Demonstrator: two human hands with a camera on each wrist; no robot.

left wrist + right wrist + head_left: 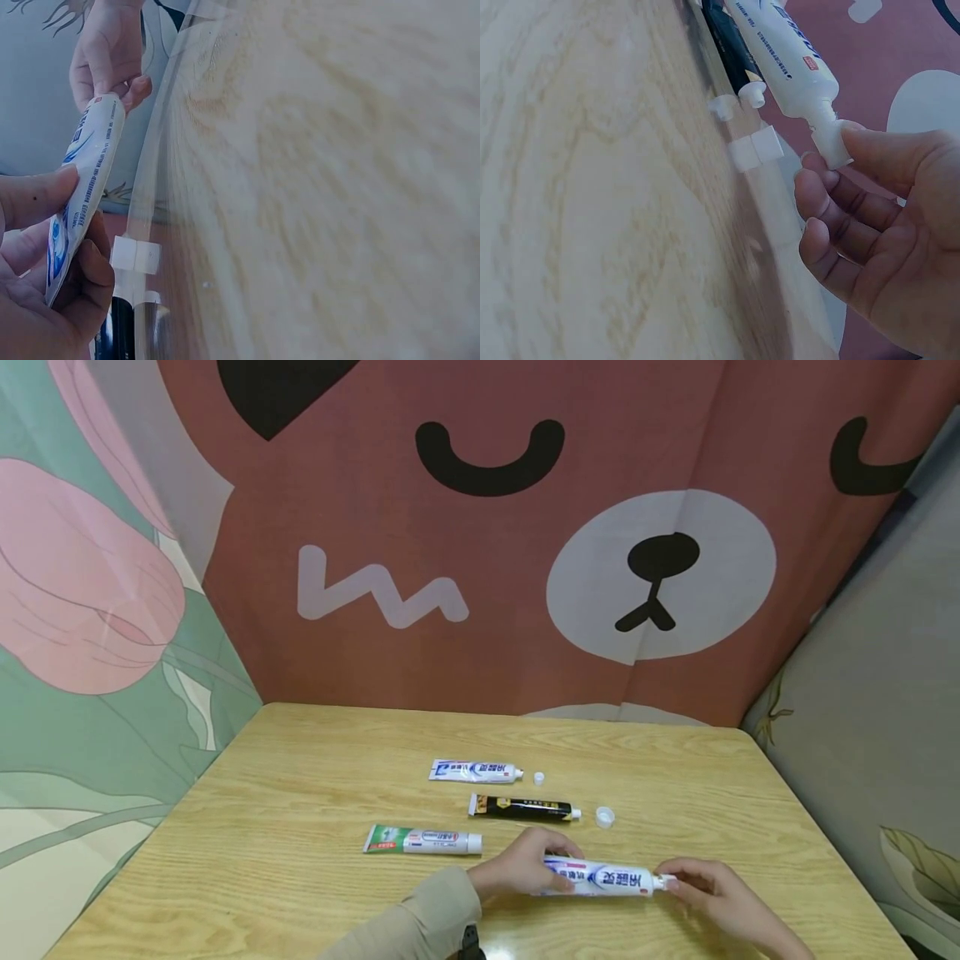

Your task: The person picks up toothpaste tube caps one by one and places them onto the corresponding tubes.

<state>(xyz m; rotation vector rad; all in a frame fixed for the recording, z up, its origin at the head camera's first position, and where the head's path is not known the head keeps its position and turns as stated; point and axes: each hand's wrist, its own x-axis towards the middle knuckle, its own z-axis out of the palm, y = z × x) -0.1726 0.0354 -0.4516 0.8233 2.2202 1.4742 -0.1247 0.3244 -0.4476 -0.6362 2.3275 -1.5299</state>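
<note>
Four tubes show in the head view, three of them lying on the wooden table [300, 752]. Near the right side, the left hand [525, 862] grasps the large white tube [603, 878] by its left part, while the right hand [712, 889] pinches its right end. To the left lies the green-and-silver tube [423, 840]. Farther back is the black tube [525, 808], with the larger cap [604, 817] just to its right; farthest lies the small white tube [476, 771], the small cap [539, 778] near its right end. A reddish-brown cloth [487, 668] with a bear's face hangs behind the table's far edge.

In the left wrist view, the left thumb presses the face of the large white tube and the fingers curl behind it; the right hand is at the tube's other end.

In the right wrist view, the right thumb and fingers pinch the white cap [829, 144] at the tube's neck; whether it is threaded on, I cannot tell.
</note>
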